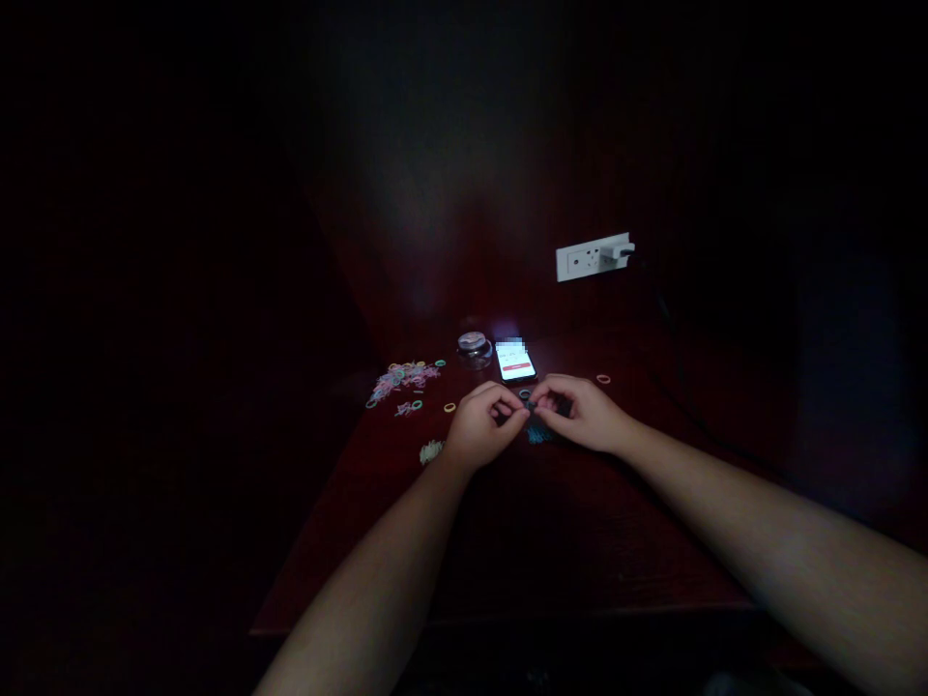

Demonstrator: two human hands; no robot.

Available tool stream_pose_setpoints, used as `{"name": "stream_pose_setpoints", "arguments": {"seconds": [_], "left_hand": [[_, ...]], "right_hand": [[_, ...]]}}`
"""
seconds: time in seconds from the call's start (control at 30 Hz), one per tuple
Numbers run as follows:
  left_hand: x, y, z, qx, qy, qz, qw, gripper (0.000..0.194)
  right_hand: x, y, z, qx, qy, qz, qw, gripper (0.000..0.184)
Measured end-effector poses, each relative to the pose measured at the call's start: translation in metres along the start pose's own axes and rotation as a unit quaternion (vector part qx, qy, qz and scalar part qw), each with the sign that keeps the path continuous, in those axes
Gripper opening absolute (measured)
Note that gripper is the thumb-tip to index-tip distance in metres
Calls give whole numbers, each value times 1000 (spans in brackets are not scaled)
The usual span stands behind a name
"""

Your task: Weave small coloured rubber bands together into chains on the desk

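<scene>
My left hand and my right hand meet fingertip to fingertip above the dark red table, each closed in a pinch. Whatever lies between the fingertips is too small and dim to name. Just below them is a small pile of blue bands. A pale ring-shaped band shows right behind the fingertips. To the left of my left wrist sits a cluster of pale yellowish bands, partly covered by the wrist.
A heap of mixed coloured bands lies at the left, with a yellow ring nearby. Behind my hands are a round clear jar and a lit phone. A pink ring lies right. The wall carries a socket with a plugged-in charger.
</scene>
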State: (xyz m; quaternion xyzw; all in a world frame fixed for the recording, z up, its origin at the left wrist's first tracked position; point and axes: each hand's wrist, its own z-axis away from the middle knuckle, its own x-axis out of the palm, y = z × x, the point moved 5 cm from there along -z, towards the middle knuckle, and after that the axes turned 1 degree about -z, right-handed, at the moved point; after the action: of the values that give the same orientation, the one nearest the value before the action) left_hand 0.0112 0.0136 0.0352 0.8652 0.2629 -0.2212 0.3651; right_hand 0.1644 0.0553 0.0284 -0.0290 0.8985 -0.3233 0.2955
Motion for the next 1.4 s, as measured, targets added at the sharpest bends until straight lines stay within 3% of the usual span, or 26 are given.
{"name": "stream_pose_setpoints", "arguments": {"seconds": [0.37,1.4], "left_hand": [[3,2,1,18,-28,26,999,4],[2,1,0,20,-11,25,999,9]], "right_hand": [[-1,0,-2,2,12,10,1000,7],[0,0,0,11,10,3,1000,18]]}}
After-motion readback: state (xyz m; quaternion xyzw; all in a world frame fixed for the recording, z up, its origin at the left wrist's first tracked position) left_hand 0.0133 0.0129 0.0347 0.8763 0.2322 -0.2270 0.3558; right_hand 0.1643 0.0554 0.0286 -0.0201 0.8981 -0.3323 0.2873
